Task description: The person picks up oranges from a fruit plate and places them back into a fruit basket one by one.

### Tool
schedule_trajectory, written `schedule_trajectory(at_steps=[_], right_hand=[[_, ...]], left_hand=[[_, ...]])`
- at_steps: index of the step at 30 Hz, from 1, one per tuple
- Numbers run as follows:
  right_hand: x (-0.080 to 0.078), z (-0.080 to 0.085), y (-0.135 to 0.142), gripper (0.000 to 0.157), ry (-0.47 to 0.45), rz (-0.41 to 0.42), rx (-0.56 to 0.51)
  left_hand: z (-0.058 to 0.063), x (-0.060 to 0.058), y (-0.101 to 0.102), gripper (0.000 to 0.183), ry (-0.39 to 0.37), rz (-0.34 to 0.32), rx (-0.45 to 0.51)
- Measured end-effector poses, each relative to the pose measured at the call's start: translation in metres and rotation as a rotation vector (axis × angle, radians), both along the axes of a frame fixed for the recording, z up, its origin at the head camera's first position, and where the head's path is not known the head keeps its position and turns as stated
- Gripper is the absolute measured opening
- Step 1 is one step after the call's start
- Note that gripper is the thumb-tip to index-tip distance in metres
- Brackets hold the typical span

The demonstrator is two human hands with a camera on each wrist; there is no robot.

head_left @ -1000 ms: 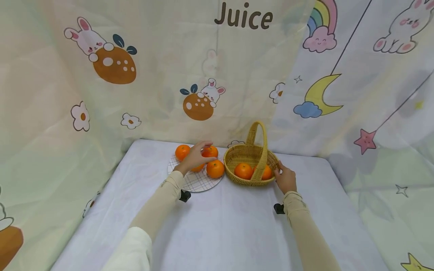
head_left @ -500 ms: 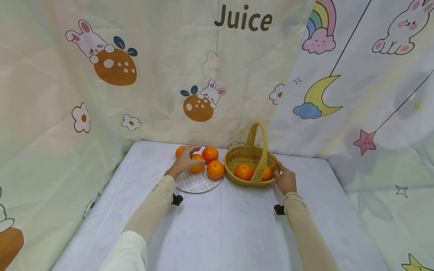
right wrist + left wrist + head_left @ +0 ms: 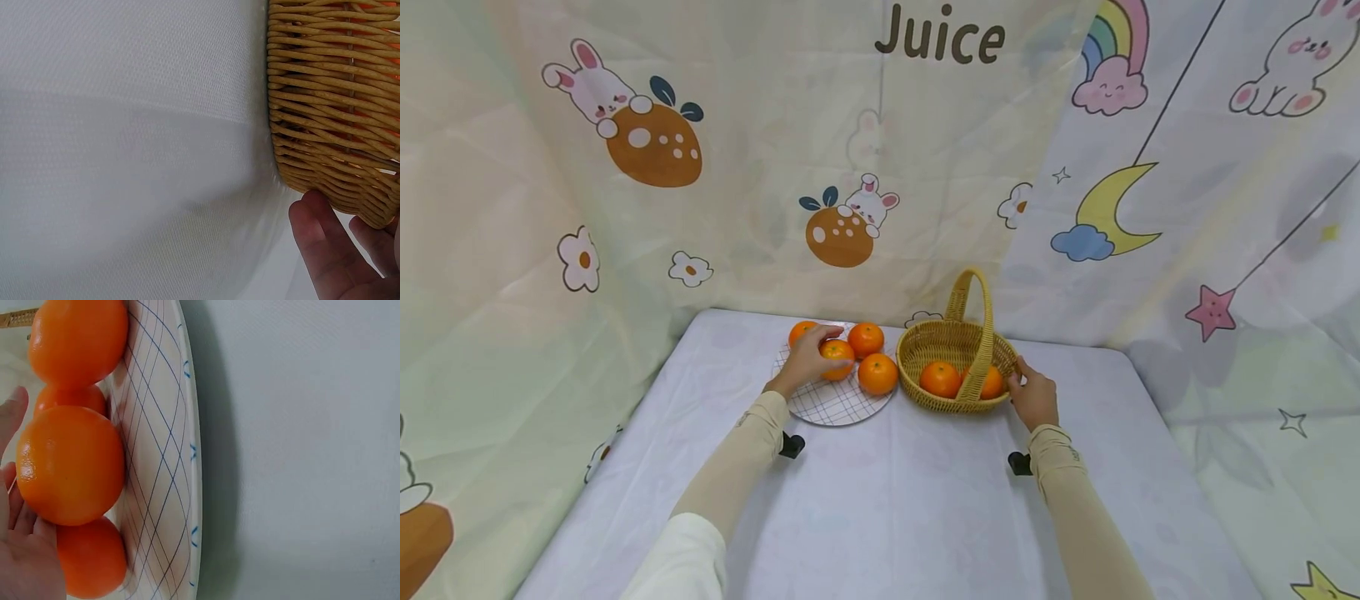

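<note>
On the plate (image 3: pixel 838 411), one orange (image 3: pixel 71 465) is flanked on its left by the left hand (image 3: pixel 806 359), closure untellable; basket (image 3: pixel 931 400), to right, gripped by right hand (image 3: pixel 1034 399).

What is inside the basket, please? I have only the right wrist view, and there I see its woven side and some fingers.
Observer: Two oranges lie in the basket; the head view shows them.
Operator: Thank you. And where is the left hand?
Observer: It is over the plate, with thumb and fingers around one orange; I cannot tell if it grips.
Operator: How many oranges are on that plate?
Observer: Four, counting the one at the hand.
</note>
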State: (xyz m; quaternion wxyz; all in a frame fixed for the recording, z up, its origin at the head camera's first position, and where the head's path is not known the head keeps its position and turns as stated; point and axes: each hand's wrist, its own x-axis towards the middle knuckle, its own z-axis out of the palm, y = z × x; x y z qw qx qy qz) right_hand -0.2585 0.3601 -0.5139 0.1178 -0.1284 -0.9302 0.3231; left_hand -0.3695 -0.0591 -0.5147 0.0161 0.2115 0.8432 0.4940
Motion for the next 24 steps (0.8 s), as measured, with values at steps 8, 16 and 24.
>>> schedule_trajectory(at_steps=[8, 16, 24], right_hand=[[0.001, 0.001, 0.001, 0.050, -0.003, 0.002, -0.007], [0.000, 0.000, 0.001, 0.050, 0.003, 0.002, -0.018], [-0.001, -0.002, 0.004, 0.051, 0.009, 0.000, -0.010]], left_hand=[[-0.013, 0.001, 0.002, 0.078, 0.004, 0.022, -0.055], [-0.026, 0.007, 0.002, 0.085, -0.065, 0.076, -0.006], [-0.034, 0.005, 0.002, 0.085, -0.086, 0.092, 0.022]])
